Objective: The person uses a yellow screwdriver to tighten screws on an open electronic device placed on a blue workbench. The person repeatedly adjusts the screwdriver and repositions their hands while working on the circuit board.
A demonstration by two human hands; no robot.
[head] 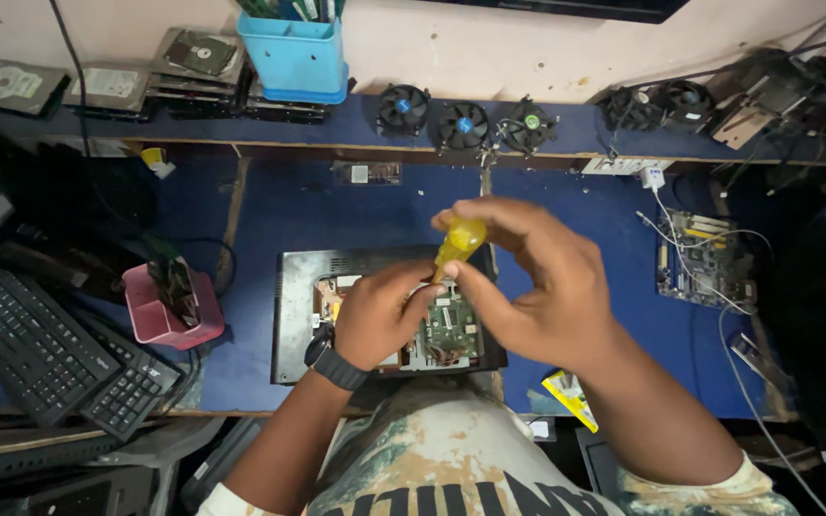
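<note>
Looked like a computer repair workshop. Stacked hard drives (107, 88) and loose cooling fans (464, 125) along the far shelf (566, 134), a bare circuit board (705, 260) with trailing wires at right, keyboards (45, 349) piled at near left, an opened device (389, 315) on the blue bench (279, 205).

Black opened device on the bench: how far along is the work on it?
Done: the black device lies open, its green circuit board exposed. In hand: the right hand grips a yellow-handled screwdriver above the board, and the left hand steadies its lower part. Left: the board sits inside the case; the hands hide whether any screws are out, and no removed cover is visible.
</note>
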